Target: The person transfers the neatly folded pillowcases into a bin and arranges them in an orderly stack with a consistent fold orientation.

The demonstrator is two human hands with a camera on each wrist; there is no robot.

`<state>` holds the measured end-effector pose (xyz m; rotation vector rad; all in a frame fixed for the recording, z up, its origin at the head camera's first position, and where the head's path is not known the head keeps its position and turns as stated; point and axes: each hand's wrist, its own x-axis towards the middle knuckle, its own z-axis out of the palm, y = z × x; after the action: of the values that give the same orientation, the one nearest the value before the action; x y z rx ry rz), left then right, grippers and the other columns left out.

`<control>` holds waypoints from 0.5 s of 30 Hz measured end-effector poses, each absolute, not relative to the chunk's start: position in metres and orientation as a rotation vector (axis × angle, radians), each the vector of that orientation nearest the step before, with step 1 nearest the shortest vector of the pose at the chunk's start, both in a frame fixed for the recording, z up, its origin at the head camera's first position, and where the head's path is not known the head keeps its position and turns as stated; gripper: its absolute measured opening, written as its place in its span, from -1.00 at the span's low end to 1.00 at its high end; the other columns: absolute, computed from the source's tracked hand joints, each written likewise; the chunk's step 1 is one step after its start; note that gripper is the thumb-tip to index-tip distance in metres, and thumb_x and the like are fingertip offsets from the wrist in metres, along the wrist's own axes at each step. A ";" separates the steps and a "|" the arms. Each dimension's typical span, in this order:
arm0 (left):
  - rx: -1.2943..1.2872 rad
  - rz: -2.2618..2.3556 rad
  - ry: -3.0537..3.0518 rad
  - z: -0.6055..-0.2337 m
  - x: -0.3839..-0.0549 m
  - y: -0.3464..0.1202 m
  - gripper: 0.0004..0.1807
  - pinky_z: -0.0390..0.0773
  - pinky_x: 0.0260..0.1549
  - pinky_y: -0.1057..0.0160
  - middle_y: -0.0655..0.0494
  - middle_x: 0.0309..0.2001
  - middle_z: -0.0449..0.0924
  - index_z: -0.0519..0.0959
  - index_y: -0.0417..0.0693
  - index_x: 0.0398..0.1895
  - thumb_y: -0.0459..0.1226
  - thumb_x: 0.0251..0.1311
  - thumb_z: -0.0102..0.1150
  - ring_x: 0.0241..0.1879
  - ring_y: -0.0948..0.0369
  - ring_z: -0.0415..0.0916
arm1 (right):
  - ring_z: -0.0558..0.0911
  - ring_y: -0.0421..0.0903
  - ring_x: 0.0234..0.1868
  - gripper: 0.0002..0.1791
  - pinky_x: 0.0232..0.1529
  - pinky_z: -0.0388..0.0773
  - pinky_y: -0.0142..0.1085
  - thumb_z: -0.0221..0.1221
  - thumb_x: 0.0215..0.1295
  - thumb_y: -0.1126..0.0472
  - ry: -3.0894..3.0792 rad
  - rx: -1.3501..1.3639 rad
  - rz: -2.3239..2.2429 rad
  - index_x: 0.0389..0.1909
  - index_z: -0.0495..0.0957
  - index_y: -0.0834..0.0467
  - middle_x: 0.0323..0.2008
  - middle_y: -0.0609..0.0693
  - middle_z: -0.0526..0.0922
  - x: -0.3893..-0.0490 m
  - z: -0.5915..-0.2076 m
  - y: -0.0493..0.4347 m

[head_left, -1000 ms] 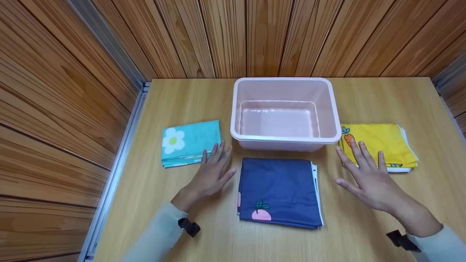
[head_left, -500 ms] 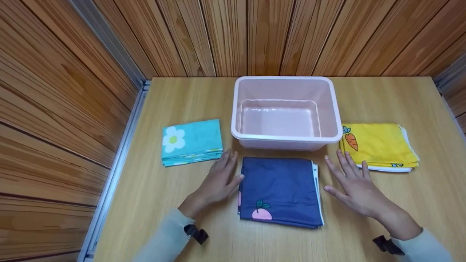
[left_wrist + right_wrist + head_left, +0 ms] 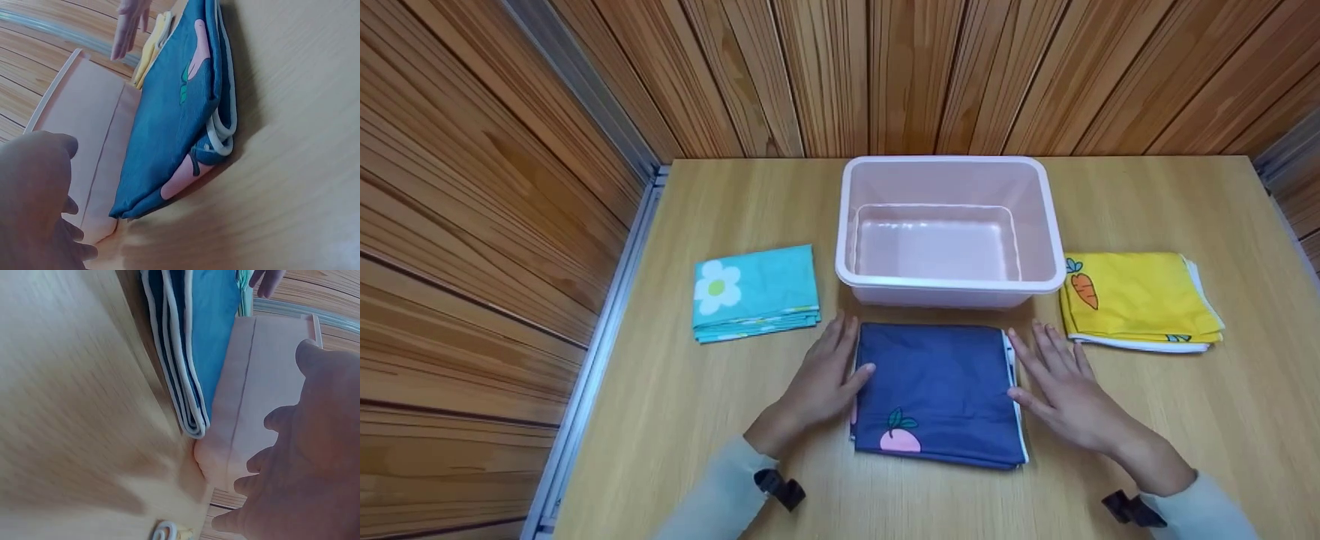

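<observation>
A folded navy cloth (image 3: 941,375) with a pink fruit print lies flat on the table, its layered white-edged side showing in the right wrist view. Along its left side is my left hand (image 3: 819,382), fingers straight and thumb over the cloth's edge in the head view. My right hand (image 3: 1065,401) is at the opposite side, fingers spread, the thumb near the white edge. In the left wrist view a gap separates the left hand (image 3: 34,197) from the cloth (image 3: 163,124). The right wrist view likewise has the right hand (image 3: 315,450) off the fabric. Neither hand holds anything.
Behind the navy cloth stands a pale pink plastic bin (image 3: 949,286), with nothing inside. A folded turquoise cloth (image 3: 765,285) with a white flower lies to the left. To the right is a folded yellow cloth (image 3: 1140,296) with a carrot print. Wood-panelled walls (image 3: 907,75) enclose the table.
Both hands have moved inward and toward the person, from beside the turquoise and yellow cloths to the two sides of the navy cloth. The cloths and bin stay in place.
</observation>
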<state>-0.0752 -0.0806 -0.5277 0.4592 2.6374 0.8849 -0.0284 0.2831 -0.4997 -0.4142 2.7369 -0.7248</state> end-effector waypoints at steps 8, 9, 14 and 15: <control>0.379 0.950 2.608 -0.529 -0.073 -0.074 -0.11 0.10 0.46 -0.12 -0.04 0.66 -0.30 -0.15 0.01 0.67 0.11 0.48 -0.01 0.62 -0.04 -0.26 | -0.04 0.46 0.51 -0.16 0.36 -0.07 0.46 0.05 0.55 -0.11 2.742 -0.381 -0.749 0.66 -0.12 0.01 0.58 0.37 -0.13 -0.027 -0.508 0.276; 0.370 0.967 2.601 -0.530 -0.073 -0.074 -0.11 0.11 0.46 -0.12 -0.04 0.66 -0.30 -0.16 0.02 0.67 0.11 0.49 -0.01 0.62 -0.04 -0.25 | -0.01 0.46 0.50 -0.16 0.35 -0.04 0.47 0.05 0.55 -0.11 2.742 -0.379 -0.756 0.66 -0.13 0.01 0.58 0.38 -0.11 -0.026 -0.508 0.276; 0.317 1.059 2.556 -0.529 -0.071 -0.072 -0.11 0.15 0.44 -0.11 -0.03 0.66 -0.30 -0.16 0.03 0.67 0.08 0.49 0.02 0.61 -0.05 -0.23 | 0.08 0.43 0.47 -0.16 0.28 0.17 0.46 0.03 0.56 -0.13 2.706 -0.339 -0.794 0.66 -0.13 0.01 0.56 0.39 -0.04 -0.026 -0.511 0.274; 0.298 1.081 2.547 -0.529 -0.071 -0.072 -0.11 0.16 0.44 -0.11 -0.03 0.66 -0.29 -0.15 0.04 0.67 0.07 0.48 0.04 0.61 -0.05 -0.22 | 0.08 0.43 0.47 -0.15 0.27 0.18 0.46 0.02 0.56 -0.15 2.690 -0.323 -0.805 0.66 -0.14 0.01 0.55 0.39 -0.04 -0.026 -0.511 0.274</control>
<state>-0.0709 -0.0718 -0.5292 0.2976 2.5466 1.0814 -0.0260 0.2737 -0.5110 -0.3225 2.6901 -0.8045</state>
